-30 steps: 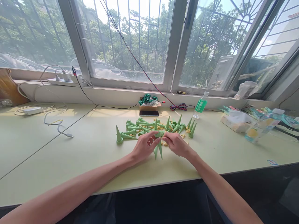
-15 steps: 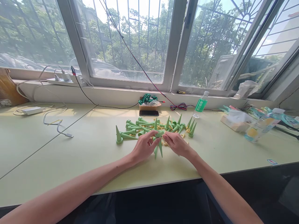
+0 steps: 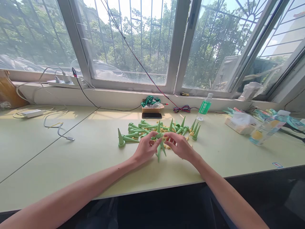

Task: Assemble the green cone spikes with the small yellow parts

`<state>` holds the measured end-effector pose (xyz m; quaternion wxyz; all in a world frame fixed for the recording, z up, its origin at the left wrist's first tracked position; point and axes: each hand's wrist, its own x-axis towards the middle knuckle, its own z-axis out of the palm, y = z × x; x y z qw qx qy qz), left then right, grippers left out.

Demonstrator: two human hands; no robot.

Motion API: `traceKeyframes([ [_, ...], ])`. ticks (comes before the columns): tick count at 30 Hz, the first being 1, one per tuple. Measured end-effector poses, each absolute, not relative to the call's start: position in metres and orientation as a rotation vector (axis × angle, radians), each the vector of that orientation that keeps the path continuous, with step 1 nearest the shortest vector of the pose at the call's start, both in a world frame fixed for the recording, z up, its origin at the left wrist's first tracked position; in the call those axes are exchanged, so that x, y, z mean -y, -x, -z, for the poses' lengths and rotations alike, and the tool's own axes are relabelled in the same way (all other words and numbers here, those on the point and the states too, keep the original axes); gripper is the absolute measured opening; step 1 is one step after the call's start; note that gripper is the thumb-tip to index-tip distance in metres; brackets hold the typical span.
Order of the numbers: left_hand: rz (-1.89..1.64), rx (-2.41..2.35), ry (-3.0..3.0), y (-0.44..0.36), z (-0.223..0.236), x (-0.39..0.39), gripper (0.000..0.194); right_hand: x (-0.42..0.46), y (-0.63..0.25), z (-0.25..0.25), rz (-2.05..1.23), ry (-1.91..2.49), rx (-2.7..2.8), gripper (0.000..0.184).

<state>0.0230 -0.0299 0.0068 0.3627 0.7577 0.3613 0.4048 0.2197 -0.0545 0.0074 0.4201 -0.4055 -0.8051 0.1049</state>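
Observation:
My left hand (image 3: 146, 148) pinches a green plastic plant-watering spike (image 3: 163, 148) by its wide capped end, with the tip slanting down toward me. At that end, the fingertips of my right hand (image 3: 180, 146) are closed on a small yellow plastic piece (image 3: 164, 139). Whether it touches the spike is too small to tell. Around and behind both hands lies a pile of similar green spikes (image 3: 137, 129), mixed with small yellow pieces (image 3: 191, 133). One green spike (image 3: 121, 140) stands upright on its cap at the left of the pile.
Behind the pile, a black phone (image 3: 152, 115) lies before a small cardboard box (image 3: 152, 110). A water bottle (image 3: 205, 108) stands at the back right, with a tissue box (image 3: 240, 122) and another bottle (image 3: 263, 130) farther right. A white cable (image 3: 59, 128) lies on the left tabletop (image 3: 95, 162).
My right fingers have opened slightly and shifted a little left, showing the yellow piece at the spike's capped end. My left hand has turned the cap slightly and barely moved.

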Motion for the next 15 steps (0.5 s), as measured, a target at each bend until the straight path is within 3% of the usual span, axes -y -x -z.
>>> traceKeyframes([
  [15,-1.045,-0.806,-1.802,-0.0234,-0.0053,0.0265,0.033,0.0545,-0.2207,-0.0078,-0.232,0.981,2.039,0.017],
])
